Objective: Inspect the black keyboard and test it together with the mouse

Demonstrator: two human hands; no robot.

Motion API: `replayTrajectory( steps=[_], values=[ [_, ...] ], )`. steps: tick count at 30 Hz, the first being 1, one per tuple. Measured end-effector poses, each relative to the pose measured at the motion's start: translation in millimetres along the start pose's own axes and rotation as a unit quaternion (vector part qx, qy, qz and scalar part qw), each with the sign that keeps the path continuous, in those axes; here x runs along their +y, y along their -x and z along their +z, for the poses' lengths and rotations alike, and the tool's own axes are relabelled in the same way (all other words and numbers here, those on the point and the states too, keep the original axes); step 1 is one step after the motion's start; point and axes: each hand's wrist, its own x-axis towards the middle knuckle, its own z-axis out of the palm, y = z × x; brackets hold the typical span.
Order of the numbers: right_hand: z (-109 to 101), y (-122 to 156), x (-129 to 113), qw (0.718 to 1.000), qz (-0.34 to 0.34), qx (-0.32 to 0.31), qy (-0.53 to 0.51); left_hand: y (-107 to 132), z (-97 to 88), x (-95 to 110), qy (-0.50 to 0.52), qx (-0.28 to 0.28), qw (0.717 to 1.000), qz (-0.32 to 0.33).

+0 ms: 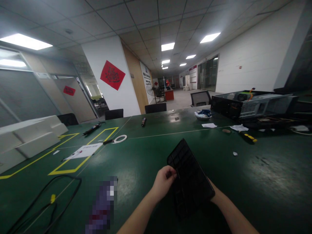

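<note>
A flat black case-like panel (192, 178) with a grid of rectangular sections stands tilted over the green table (136, 156) in front of me. My left hand (164, 180) is closed at its left edge, thumb and fingertips pinched together against it. Whether a small part is also between those fingertips, I cannot tell. My right hand (211, 190) supports the panel from behind at its right edge, and most of its fingers are hidden by it.
To the left lie a black cable (65, 177), a blurred purple item (102, 204), a white tape roll (120, 139), a paper sheet (85, 151) and white foam blocks (31, 135). A computer case (253, 105) and a yellow-black tool (248, 138) lie right.
</note>
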Motion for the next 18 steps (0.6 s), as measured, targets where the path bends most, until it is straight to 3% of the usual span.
replayTrajectory(
  steps=[5, 11, 18],
  values=[
    [-2, -4, 7, 0.995, 0.038, 0.002, -0.097, 3, -1.8, 8, -0.155, 0.043, 0.987, 0.019],
    [-1, -2, 3, 0.998, 0.028, 0.009, -0.056, 7, -8.4, 19, -0.171, -0.021, 0.984, 0.054],
    [2, 0, -1, 0.997, 0.04, 0.016, -0.061, 6, -5.4, 15, -0.237, -0.009, 0.969, 0.063]
  ],
)
